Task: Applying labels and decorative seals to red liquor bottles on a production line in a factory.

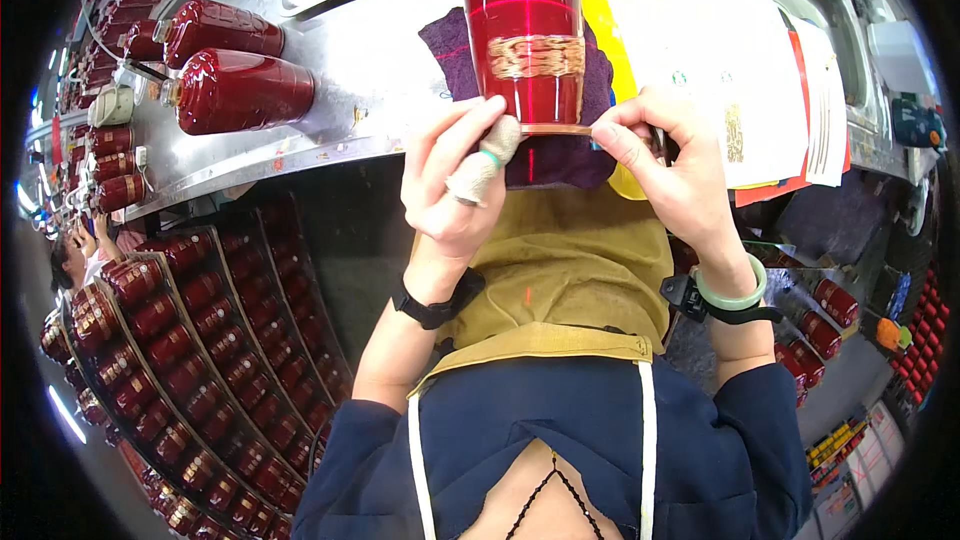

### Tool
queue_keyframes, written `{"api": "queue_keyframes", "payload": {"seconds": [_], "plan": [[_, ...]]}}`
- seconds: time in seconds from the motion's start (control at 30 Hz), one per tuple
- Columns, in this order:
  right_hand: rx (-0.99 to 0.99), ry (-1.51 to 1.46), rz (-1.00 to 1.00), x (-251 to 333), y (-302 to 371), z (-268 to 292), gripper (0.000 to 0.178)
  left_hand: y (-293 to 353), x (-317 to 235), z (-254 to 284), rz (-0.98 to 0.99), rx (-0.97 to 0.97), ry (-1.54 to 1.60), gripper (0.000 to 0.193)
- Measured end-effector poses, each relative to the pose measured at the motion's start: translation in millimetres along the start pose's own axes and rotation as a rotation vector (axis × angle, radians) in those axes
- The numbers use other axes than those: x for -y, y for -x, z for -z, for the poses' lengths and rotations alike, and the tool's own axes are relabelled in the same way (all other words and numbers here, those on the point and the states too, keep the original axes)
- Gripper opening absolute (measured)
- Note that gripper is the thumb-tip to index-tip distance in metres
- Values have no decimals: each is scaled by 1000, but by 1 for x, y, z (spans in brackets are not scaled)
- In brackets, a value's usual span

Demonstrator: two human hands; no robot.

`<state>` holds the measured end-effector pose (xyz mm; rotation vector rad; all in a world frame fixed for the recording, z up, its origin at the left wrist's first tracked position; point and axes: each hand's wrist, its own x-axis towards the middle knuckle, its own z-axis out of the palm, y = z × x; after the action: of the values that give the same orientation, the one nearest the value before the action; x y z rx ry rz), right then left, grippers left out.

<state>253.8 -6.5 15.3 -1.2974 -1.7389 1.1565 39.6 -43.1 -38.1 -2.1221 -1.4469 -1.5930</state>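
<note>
Nearest the lens, a dark blue garment (600, 440) with white straps covers the person's torso, and above it a mustard-yellow apron (560, 270) spreads over the lap. Both forearms rise from the lower edge. Left wrist carries a black band (432, 305); right wrist carries a pale green bangle (732, 290) beside a black strap.

Left hand (450, 180) grips the lower rim of a red glass vase (525, 25), with a cloth-wrapped finger (485, 165) pressed against the rim. Right hand (672, 165) pinches the same rim from the opposite side, thumb and forefinger closed on it. Vase stands between the hands, over a dark purple cloth (560, 155), and bears a gold woven band (535, 57) near its base.

Left of the lap, racks of red vases (190, 320) fill the floor area. Farther back, two red vases (235, 70) lie on their sides on a metal workbench (360, 70). White paper sheets (700, 30) lie on the bench to the right.
</note>
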Motion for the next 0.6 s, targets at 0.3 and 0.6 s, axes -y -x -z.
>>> {"api": "queue_keyframes", "payload": {"seconds": [0.3, 0.6], "plan": [[63, -5, -43, -6, -4, 7, 15, 12, 2, -4, 90, -36, 45, 30], [70, 14, 22, -13, -6, 5, 16, 15, 1, -3, 55, -33, -24, 29]]}}
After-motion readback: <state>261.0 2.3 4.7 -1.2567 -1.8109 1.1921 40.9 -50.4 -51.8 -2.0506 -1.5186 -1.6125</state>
